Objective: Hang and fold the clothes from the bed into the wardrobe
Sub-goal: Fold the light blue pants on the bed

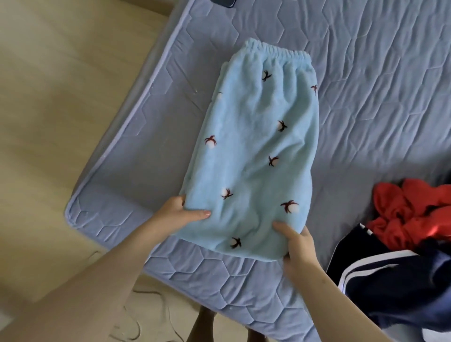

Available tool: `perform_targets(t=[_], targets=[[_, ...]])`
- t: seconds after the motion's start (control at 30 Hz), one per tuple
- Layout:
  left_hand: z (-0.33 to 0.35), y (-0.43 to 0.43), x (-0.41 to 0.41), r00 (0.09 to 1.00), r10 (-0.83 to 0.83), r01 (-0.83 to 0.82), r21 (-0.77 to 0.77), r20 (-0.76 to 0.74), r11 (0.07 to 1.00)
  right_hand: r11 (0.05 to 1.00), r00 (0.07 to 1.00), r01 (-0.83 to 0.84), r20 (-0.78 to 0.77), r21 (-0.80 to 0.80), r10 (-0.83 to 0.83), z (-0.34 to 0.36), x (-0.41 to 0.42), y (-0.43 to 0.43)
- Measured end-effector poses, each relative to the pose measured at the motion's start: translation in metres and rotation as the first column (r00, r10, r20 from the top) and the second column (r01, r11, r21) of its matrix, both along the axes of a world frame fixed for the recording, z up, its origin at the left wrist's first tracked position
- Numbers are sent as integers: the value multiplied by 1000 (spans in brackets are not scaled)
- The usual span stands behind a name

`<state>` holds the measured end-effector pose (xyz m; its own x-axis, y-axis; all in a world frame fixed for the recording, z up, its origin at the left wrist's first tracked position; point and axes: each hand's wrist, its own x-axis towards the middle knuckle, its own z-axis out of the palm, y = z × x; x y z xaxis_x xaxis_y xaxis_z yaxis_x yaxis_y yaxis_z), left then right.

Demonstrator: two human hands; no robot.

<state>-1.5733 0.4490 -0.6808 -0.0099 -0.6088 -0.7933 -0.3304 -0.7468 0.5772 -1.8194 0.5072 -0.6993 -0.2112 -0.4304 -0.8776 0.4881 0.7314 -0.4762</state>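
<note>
A light blue fleece garment (253, 156) with small dark-red and white motifs lies flat on the bed (380, 73), its elastic waistband at the far end. My left hand (178, 214) pinches the near left corner, thumb on top. My right hand (297, 246) grips the near right corner, fingers over the fabric's edge. Both hands hold the near end, which lies close to the mattress's front edge.
A red garment (410, 207) and a navy garment with white stripes (395, 275) are piled at the right of the bed. A dark object (223, 3) sits at the far edge. Beige floor (61, 122) lies left, with thin cords (146, 315) near my feet.
</note>
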Motion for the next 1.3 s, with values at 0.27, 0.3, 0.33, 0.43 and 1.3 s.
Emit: perform_targets(t=[0.27, 0.3, 0.33, 0.43, 1.3], targets=[[23, -4, 1, 985, 19, -22, -13, -174, 1000, 978, 966, -197, 182, 65, 182, 23, 1, -5], [25, -1, 5, 980, 61, -63, -3, -187, 998, 972, 962, -217, 186, 92, 198, 25, -2, -4], [27, 4, 9, 976, 125, -126, 4, -180, 992, 966, 960, -233, 184, 108, 211, 26, -3, -4], [23, 21, 21, 951, 296, -294, 34, -85, 955, 957, 961, -263, 120, 123, 248, 26, -3, 5], [-24, 87, -1, 80, -588, 983, 34, 805, 180, -100, -467, -843, -626, 529, 624, -5, 49, 56]])
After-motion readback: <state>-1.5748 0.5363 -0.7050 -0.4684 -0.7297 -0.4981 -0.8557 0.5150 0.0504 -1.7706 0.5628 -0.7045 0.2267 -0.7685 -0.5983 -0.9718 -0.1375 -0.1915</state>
